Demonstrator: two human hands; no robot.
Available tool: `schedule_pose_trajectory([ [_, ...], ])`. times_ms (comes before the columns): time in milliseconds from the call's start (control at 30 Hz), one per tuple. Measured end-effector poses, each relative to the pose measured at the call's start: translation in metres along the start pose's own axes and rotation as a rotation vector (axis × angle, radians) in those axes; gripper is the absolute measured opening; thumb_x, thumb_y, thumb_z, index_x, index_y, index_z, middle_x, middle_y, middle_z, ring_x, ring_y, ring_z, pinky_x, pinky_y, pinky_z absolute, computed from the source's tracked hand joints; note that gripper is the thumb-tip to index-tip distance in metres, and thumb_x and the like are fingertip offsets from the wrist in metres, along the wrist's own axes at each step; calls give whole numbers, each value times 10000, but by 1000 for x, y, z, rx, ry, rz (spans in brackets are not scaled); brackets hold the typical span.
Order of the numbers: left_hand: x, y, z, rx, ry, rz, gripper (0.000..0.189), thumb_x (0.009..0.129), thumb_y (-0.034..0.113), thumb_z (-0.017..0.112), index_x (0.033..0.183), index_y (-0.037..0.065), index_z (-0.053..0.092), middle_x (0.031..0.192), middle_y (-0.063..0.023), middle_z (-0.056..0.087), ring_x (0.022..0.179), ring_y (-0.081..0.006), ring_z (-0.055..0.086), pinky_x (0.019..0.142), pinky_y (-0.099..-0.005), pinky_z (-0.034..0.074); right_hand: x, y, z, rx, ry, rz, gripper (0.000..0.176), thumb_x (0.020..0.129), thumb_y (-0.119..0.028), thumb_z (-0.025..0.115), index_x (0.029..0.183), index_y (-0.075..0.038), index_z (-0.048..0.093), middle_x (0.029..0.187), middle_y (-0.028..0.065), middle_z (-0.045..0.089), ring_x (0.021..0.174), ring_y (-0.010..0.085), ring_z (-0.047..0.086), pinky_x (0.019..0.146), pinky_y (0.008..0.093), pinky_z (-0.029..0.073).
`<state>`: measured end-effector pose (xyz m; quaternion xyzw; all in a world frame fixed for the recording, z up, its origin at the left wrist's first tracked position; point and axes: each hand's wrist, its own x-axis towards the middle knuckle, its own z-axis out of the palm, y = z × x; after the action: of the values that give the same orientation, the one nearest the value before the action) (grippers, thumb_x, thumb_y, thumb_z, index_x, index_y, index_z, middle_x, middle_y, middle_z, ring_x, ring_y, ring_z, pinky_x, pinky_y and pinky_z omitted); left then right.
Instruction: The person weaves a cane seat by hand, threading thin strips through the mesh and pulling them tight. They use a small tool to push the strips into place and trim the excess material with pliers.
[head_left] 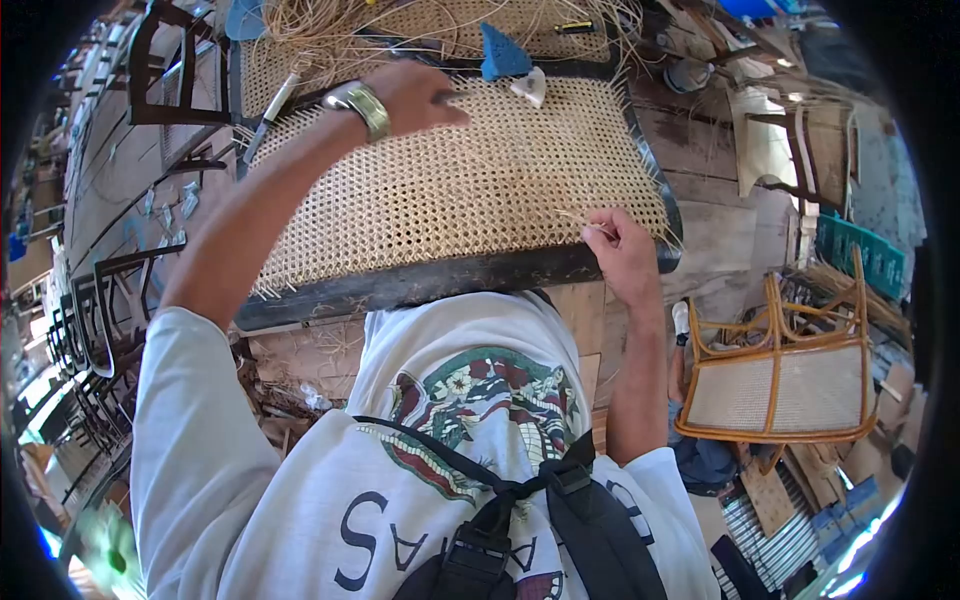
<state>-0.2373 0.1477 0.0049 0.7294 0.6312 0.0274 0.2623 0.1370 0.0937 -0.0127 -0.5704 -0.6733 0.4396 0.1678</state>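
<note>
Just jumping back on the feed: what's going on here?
A person is working on a woven cane panel in a dark frame. Their right hand, near the close right corner, pinches what looks like a thin strand. Their left hand is near the far edge; I can't tell what, if anything, it holds. Loose strands lie in a tangle beyond the panel.

The left arm (263,208) reaches forward and slants inward, the left hand (412,100) back-up with partly curled fingers, while the right forearm (636,375) points forward with less reach, the right hand (627,256) pinching thumb and fingertips together.
</note>
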Motion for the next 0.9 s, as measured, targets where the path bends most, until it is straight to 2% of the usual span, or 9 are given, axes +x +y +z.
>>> schedule_pose_trajectory([
  [67,8,22,36,-48,-76,116,470,882,519,692,814,54,675,759,-105,613,702,-254,604,656,-424,489,4,8,-6,279,-106,280,215,879,-152,726,1011,11,676,740,24,648,670,98,562,629,271,469],
  [167,6,53,57,77,-230,84,377,937,440,646,898,70,704,870,-117,634,816,-270,632,741,-436,511,8,19,-13,149,-141,258,200,900,-181,726,926,13,684,750,-14,633,675,55,516,609,237,433],
  [300,7,54,69,156,-202,145,331,946,407,640,945,84,710,907,-117,650,878,-279,651,761,-442,517,9,-8,-27,-15,-90,196,193,918,-192,717,887,-5,683,719,-40,611,648,50,501,616,220,423],
  [367,8,56,66,137,-235,129,303,949,386,638,979,92,706,917,-124,670,886,-284,667,750,-447,518,8,-20,-35,517,-222,320,148,929,-172,708,876,-36,684,750,-57,609,659,47,487,646,206,414],
  [500,12,49,74,46,-216,114,317,931,397,664,965,86,710,824,-126,684,775,-278,671,690,-445,507,5,-12,-25,556,-38,238,98,921,-151,715,885,-65,687,810,-56,626,706,36,496,664,205,412],
  [600,15,43,72,-63,-266,84,354,914,425,683,942,74,711,772,-126,673,735,-269,663,653,-437,490,5,-3,-36,260,83,74,106,924,-167,725,901,-69,691,834,-68,606,756,36,505,670,228,421],
  [700,18,32,81,-138,-227,85,394,900,452,696,901,58,695,720,-125,652,680,-268,638,627,-435,474,-11,-10,-48,270,-146,100,129,899,-171,742,909,-53,690,787,-32,578,742,94,532,672,276,437],
  [767,23,29,84,-113,-232,112,411,898,464,697,882,53,681,716,-122,647,665,-267,625,621,-435,470,-14,-22,-58,-215,-240,-93,136,871,-150,747,933,-40,694,769,28,562,759,169,559,713,302,455],
  [900,24,27,84,-97,-258,106,447,898,487,693,834,47,646,696,-116,627,626,-257,588,606,-431,454,-25,-24,-62,-502,-330,-303,138,854,-137,745,939,-40,694,826,90,569,799,221,573,753,312,470],
])
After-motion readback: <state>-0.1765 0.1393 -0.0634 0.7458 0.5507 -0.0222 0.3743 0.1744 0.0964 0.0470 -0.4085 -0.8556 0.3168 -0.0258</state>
